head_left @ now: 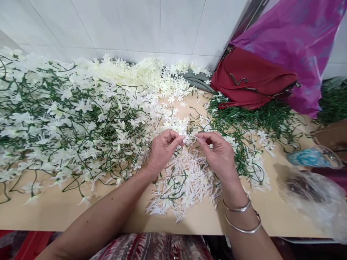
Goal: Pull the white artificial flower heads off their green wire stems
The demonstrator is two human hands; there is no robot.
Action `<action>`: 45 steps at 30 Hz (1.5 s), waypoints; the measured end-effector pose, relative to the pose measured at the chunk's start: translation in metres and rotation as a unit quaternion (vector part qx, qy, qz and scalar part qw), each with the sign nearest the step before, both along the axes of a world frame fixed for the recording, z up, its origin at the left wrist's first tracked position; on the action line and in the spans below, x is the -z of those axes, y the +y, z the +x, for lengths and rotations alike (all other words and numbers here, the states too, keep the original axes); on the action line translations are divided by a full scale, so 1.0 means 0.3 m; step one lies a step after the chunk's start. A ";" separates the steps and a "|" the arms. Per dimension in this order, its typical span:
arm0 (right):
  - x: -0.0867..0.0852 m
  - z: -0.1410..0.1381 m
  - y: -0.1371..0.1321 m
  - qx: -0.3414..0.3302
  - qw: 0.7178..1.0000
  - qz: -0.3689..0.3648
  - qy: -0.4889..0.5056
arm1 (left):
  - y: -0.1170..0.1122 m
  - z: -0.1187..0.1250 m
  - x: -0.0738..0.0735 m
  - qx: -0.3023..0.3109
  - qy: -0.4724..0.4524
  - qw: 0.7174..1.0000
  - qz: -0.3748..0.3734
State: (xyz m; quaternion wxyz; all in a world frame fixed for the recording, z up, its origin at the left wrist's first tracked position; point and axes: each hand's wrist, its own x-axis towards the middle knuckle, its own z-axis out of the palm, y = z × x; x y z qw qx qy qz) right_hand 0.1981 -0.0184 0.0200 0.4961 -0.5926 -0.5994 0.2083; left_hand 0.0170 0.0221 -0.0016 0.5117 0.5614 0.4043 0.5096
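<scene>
Two hands meet above the middle of the table (40, 213), fingertips almost touching. The left hand (162, 148) has thumb and forefinger pinched shut on a small white flower (185, 136), which sits at its fingertips, just to the right of the knuckles and raised above the table. The right hand (219, 153) comes in from the other side, its thumb and forefinger pressed together just beside the flower. Whatever they grip is too small for me to make out. Two thin bracelets (241, 218) circle that wrist.

Directly under both hands lies a heap of white plastic pieces (184, 180) with a few green wires tangled in it. To the left, a big mass of green vines with white flowers (67, 115) covers much of the table, and loose cream blossoms (141, 74) are banked against the tiled wall (135, 25). To the right lie bare green stems (257, 119), with a red bag (252, 81) behind them, purple plastic sheeting (298, 39) above, and a clear plastic bag (317, 198) at the table's near right corner.
</scene>
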 end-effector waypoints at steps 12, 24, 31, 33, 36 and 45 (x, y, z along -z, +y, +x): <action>0.020 -0.027 0.006 -0.047 0.986 -0.049 0.155 | 0.018 0.013 0.020 0.018 -0.029 0.999 0.030; 0.055 -0.038 0.023 -0.012 0.983 -0.056 0.172 | 0.023 0.026 0.023 0.101 -0.057 0.991 0.062; 0.032 -0.034 0.006 0.116 0.991 0.072 -0.006 | 0.029 0.036 0.031 0.053 -0.047 0.995 0.064; 0.031 -0.048 0.002 0.097 0.992 0.081 -0.002 | 0.031 0.037 0.032 0.041 -0.047 0.996 0.063; 0.030 -0.073 -0.005 0.058 0.994 0.088 -0.010 | 0.036 0.037 0.037 0.033 -0.048 0.996 0.064; 0.038 -0.098 -0.001 0.034 0.996 0.039 0.073 | 0.036 0.036 0.051 0.076 -0.045 0.994 0.065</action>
